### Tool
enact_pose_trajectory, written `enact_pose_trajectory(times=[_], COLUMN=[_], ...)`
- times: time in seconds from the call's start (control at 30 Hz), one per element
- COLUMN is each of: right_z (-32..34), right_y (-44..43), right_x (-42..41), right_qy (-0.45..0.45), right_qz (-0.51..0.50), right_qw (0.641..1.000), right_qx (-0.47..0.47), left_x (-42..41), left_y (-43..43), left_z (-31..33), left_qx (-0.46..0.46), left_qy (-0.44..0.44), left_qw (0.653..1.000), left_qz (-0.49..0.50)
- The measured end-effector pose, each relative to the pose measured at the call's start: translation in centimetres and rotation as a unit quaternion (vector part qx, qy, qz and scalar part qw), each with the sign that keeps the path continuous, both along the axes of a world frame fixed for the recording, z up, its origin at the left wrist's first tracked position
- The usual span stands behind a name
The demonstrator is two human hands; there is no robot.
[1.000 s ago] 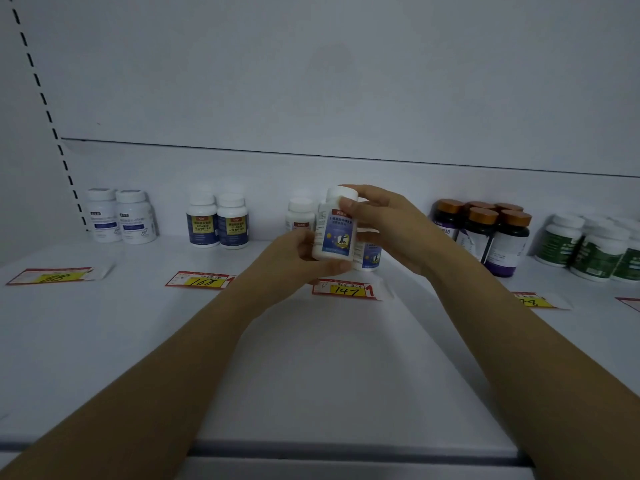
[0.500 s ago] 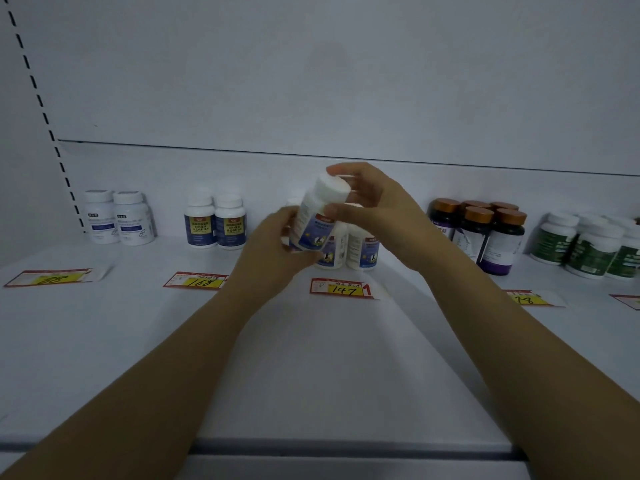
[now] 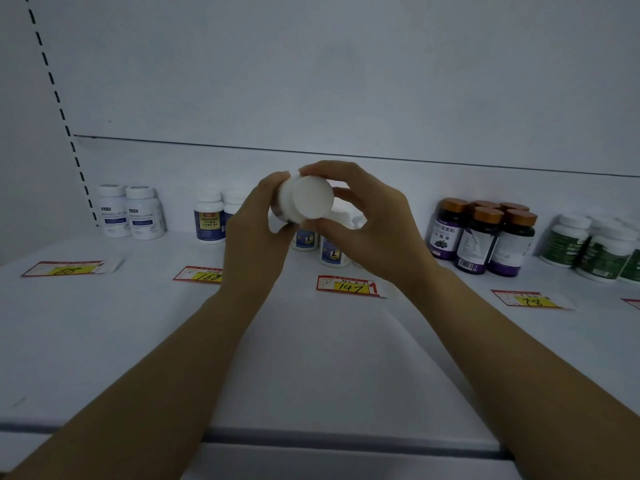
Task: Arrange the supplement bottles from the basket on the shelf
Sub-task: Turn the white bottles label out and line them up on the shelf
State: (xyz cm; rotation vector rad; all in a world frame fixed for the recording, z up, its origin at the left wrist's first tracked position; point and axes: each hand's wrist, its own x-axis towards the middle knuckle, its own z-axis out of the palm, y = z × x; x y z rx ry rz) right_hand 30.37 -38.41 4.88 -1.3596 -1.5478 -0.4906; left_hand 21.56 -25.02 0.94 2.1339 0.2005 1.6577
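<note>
Just below the held bottle [image 3: 306, 200], a tag [image 3: 348, 286] reads 147 (handwritten).

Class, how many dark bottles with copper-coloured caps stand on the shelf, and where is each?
5, grouped right of the right hand: front left bottle, front middle bottle, front right bottle, back left cap and back right cap. Others may be hidden behind.

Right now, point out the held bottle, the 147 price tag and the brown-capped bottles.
held bottle [image 3: 310, 199], head view, on its white cap
147 price tag [image 3: 348, 287], head view, on the yellow patch
brown-capped bottles [image 3: 476, 244], head view, on the front bottle's label
</note>
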Motion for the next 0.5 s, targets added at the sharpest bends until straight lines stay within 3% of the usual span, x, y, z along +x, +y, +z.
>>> enact_pose_trajectory(times=[0.13,0.3,0.5], right_z=[0.6,2.3,1.6], right_y=[-0.2,-1.1,-1.0], right_x=[0.1,1.1,2.5], right_qy=[0.049,0.328,0.498], right_qz=[0.027,0.077,-0.026], right_qw=[0.998,0.939,0.832], right_qx=[-0.006,-0.069,-0.244], left_x=[-0.4,-1.0,-0.9], left_y=[-1.2,-2.8,-2.8], left_z=[0.8,2.1,2.4], left_qx=[-0.047,-0.145,-0.351], left_qy=[0.066,0.184,0.32], left_qw=[0.996,0.962,0.83], left_qz=[-0.038,-0.137,-0.291])
